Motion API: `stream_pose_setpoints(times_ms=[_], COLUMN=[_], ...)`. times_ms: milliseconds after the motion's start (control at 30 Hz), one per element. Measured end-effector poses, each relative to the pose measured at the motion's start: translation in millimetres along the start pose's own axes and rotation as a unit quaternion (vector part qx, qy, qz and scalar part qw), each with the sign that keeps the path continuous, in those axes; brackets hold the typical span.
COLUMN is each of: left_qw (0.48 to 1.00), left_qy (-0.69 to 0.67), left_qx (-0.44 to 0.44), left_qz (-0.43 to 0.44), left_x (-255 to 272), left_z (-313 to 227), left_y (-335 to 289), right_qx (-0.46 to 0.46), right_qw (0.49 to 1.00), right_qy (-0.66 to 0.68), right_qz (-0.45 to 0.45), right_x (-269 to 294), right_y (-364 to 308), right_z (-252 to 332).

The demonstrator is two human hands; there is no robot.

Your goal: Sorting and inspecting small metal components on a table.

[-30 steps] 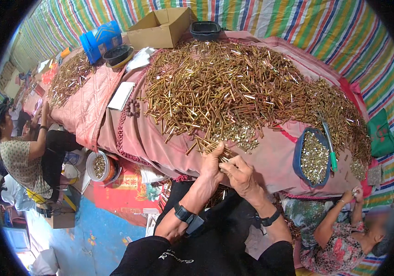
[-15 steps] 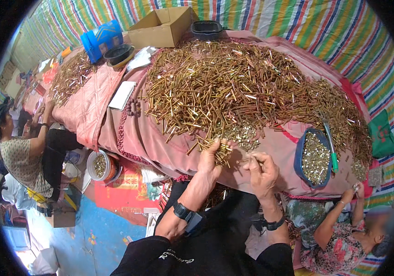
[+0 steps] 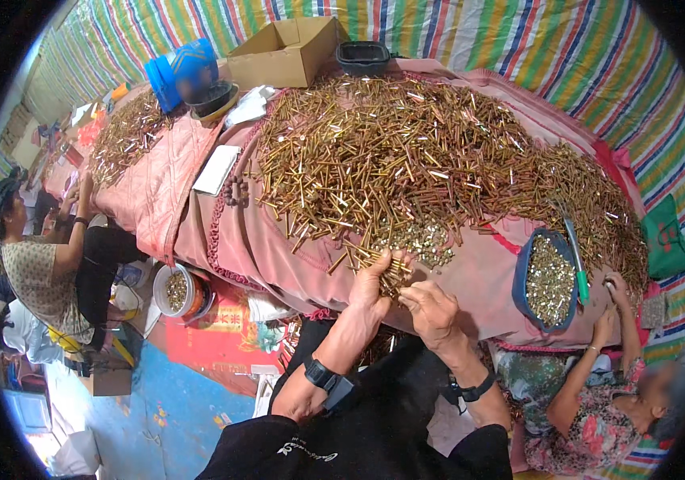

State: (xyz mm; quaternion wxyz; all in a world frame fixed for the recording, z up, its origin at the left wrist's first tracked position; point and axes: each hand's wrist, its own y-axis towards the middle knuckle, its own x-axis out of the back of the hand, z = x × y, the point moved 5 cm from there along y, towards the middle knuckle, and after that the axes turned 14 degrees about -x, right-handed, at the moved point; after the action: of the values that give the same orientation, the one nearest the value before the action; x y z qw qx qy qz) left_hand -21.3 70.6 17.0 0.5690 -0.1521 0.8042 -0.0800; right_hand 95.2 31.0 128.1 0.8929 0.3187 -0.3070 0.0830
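My left hand (image 3: pixel 370 290) is closed around a bunch of thin gold-coloured metal tubes (image 3: pixel 394 280), their ends sticking out past the fingers. Close against its right side is my right hand (image 3: pixel 432 314), its thumb and fingertips pinched together at the tube ends. Whatever sits in that pinch is too small to make out. Beyond both hands spreads a large heap of the same tubes (image 3: pixel 390 152) on a pink cloth (image 3: pixel 318 276). A small patch of shiny little metal pieces (image 3: pixel 430 245) lies at the heap's near edge.
To the right stands a blue tub (image 3: pixel 524 300) of small metal pieces, beside a green-handled tool (image 3: pixel 581 284). A white bucket (image 3: pixel 160 290) is at the lower left. A cardboard box (image 3: pixel 274 66) and black tray (image 3: pixel 362 56) stand behind. Two people (image 3: pixel 38 256) (image 3: pixel 590 408) work nearby.
My right hand has moved left and slightly down, up to the tubes in my left hand. The co-worker on the right has reached farther forward along the cloth.
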Motion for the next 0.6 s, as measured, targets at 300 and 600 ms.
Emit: stream_pose_setpoints(times_ms=[300, 600], left_qw=[0.999, 0.997], left_qy=[0.035, 0.056], left_qx=[-0.018, 0.002], left_qz=[-0.001, 0.055], left_x=[-6, -12], left_z=[-16, -11], left_y=[-7, -18], right_qx=[-0.343, -0.294], right_qw=[0.928, 0.935], right_qy=[0.129, -0.003], right_qz=[0.063, 0.200], right_x=[21, -24], right_y=[29, 82], right_z=[-43, -52])
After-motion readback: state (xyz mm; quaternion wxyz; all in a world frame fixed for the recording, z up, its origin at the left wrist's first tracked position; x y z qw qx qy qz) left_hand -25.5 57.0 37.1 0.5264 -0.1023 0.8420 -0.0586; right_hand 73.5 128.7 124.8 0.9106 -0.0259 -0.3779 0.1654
